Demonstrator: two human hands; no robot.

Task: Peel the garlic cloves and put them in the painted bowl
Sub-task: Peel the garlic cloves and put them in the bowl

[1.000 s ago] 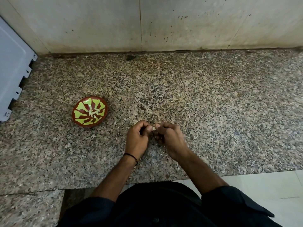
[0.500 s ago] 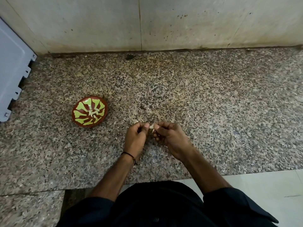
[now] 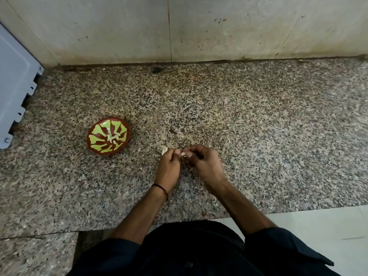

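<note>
My left hand (image 3: 168,168) and my right hand (image 3: 205,166) meet just above the granite counter, fingertips together. Between them they pinch a small pale garlic clove (image 3: 183,154), mostly hidden by the fingers. A scrap of pale garlic or skin (image 3: 164,150) lies on the counter beside my left fingertips. The painted bowl (image 3: 93,143), brown with green-yellow petal shapes, stands to the left of my hands, apart from them. Several peeled cloves (image 3: 112,138) lie in its middle.
The speckled granite counter (image 3: 258,126) runs back to a stained tiled wall (image 3: 199,26). A white appliance panel (image 3: 14,86) stands at the far left edge. A dark speck (image 3: 156,69) lies by the wall joint. Pale floor tiles (image 3: 318,226) show below the counter's front edge.
My hands have stayed in the same spot, fingers shifting slightly on the clove; a pale scrap now shows beside my left fingertips. The bowl has not moved.
</note>
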